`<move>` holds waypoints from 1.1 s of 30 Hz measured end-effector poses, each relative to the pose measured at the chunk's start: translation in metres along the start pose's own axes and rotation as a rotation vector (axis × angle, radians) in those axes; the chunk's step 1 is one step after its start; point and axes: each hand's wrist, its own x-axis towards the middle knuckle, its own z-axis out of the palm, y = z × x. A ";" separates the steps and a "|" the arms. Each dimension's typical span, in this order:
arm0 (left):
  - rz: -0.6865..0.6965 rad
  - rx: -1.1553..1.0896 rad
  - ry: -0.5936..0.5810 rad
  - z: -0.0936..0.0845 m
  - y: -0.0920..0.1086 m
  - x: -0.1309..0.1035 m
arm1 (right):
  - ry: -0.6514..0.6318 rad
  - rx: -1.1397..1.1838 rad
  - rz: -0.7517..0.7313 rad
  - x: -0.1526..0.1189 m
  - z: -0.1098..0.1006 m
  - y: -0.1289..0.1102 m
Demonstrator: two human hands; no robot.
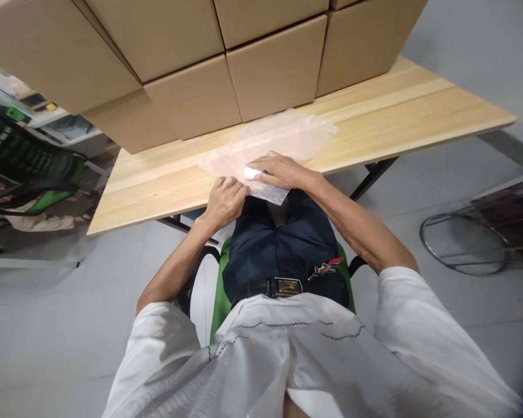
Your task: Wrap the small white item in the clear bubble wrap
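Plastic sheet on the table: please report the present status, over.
Left hand at near edge of plastic sheet, grip unclear. Right hand holding white object over the sheet. Cardboard boxes close behind sheet; none between hands.

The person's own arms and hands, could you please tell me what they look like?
The left hand and right hand are bare, with no gloves, rings or watch visible. The arms are uncovered up to loose, white short sleeves, which end near the elbows.
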 end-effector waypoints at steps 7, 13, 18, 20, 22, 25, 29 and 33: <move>-0.038 -0.159 0.018 0.000 -0.022 0.017 | 0.074 -0.224 0.207 -0.022 0.007 -0.021; -0.034 -0.317 -0.048 0.000 -0.028 0.057 | 0.164 -0.186 0.302 -0.033 0.013 -0.014; -0.028 -0.449 -0.151 -0.003 -0.025 0.084 | 0.136 -0.143 0.318 -0.036 0.005 -0.001; -0.046 -0.493 -0.165 -0.004 -0.026 0.091 | 0.126 -0.100 0.307 -0.035 0.001 0.002; -0.060 -0.526 -0.172 -0.005 -0.029 0.100 | 0.126 -0.029 0.286 -0.034 0.000 0.006; -0.064 -0.556 -0.196 -0.005 -0.035 0.115 | 0.166 0.110 0.275 -0.033 0.002 0.015; -0.055 -0.571 -0.224 0.000 -0.038 0.131 | 0.239 0.229 0.265 -0.032 0.004 0.025; -0.086 -0.565 -0.206 0.006 -0.032 0.133 | 0.272 0.299 0.225 -0.034 0.000 0.022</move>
